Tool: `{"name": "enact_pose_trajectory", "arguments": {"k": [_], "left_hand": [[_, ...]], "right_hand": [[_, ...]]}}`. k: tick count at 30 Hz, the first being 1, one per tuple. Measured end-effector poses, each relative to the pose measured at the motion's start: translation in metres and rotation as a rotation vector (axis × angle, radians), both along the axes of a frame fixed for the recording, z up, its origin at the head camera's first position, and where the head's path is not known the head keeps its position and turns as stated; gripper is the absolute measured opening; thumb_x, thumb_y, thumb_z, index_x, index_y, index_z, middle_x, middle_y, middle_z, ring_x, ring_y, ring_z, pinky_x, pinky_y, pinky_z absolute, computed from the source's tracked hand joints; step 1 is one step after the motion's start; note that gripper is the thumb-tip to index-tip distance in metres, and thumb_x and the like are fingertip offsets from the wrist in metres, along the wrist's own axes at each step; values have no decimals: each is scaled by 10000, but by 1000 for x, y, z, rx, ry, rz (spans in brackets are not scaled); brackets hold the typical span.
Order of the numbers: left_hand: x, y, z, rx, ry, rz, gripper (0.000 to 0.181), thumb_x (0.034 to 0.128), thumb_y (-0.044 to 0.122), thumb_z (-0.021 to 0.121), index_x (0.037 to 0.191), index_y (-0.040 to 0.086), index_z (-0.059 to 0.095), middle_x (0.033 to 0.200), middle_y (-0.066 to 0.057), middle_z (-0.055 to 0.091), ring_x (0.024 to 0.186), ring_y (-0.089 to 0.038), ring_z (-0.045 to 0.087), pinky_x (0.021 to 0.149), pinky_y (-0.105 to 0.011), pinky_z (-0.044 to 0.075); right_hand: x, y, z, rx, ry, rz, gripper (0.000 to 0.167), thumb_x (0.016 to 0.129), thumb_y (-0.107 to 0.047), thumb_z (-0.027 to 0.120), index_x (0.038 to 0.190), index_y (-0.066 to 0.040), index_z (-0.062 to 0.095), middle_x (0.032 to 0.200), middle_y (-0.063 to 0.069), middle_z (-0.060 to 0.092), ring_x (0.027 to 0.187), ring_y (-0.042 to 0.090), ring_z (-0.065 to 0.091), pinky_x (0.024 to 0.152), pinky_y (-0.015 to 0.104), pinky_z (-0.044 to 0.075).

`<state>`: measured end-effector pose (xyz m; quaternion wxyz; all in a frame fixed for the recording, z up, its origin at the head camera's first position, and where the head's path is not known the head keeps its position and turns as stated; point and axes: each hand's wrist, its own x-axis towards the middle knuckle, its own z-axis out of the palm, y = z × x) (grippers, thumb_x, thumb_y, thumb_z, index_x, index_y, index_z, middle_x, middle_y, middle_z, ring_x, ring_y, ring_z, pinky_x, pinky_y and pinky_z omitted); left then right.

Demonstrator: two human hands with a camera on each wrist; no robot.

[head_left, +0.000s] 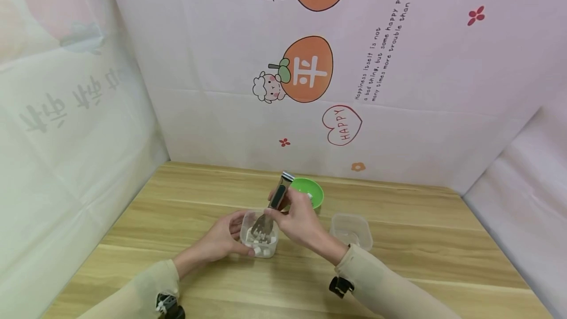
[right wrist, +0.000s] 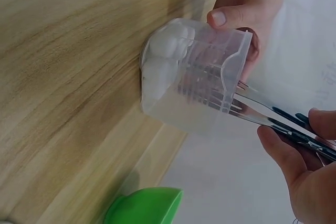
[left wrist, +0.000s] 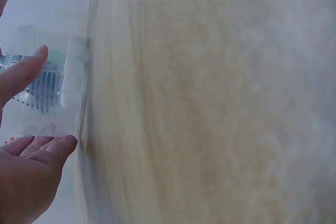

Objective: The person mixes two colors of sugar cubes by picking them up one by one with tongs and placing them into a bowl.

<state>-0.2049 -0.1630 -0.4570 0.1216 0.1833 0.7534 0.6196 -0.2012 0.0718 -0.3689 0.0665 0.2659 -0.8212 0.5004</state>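
My left hand [head_left: 221, 238] holds a clear plastic container [head_left: 275, 243], thumb on the near side and fingers on the far side. Small white lumps [right wrist: 163, 69] lie in its bottom. My right hand [head_left: 301, 218] pinches a pair of metal tongs [head_left: 280, 195] with dark green inlays on the handles. The tongs slant down into the container, and their slotted, fork-like ends are inside, just above or among the lumps. Whether they grip a lump I cannot tell. In the left wrist view, the container's wall [left wrist: 44, 124] partly blurs the tongs' ends.
A green bowl [head_left: 316, 192] with a few white bits stands behind my right hand, partly hidden by it. To the right sits a second clear plastic piece [head_left: 362, 233], a container or lid. The wooden table [head_left: 421, 240] ends at a printed cloth wall [head_left: 221, 127].
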Motion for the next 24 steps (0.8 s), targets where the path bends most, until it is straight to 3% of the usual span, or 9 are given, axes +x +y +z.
{"name": "enact_pose_trajectory", "arguments": {"k": [8,20,24], "left_hand": [[0,0,0,2,10,-3,1001,698,-19,949,1539,-74,408,1537,-285,483,1401,-461,494,1164,-433,445],[0,0,-2,-5,12,-4,1020,699,10,958,1545,-77,396,1551,-286,467,1402,-467,489,1158,-426,452],[-1,0,-2,1,15,0,1018,697,-1,957,1544,-80,399,1557,-287,460,1404,-469,485,1163,-438,449]], "right_hand": [[-1,2,-1,37,-14,-14,243,897,29,803,1053,-84,655,891,4,696,744,148,668,621,294,632],[-9,4,-7,-10,5,-66,227,892,48,798,1052,-26,656,891,13,693,760,170,655,635,299,635],[-9,4,-8,0,2,-61,235,885,60,799,1031,-56,657,882,14,697,754,176,660,622,298,636]]}}
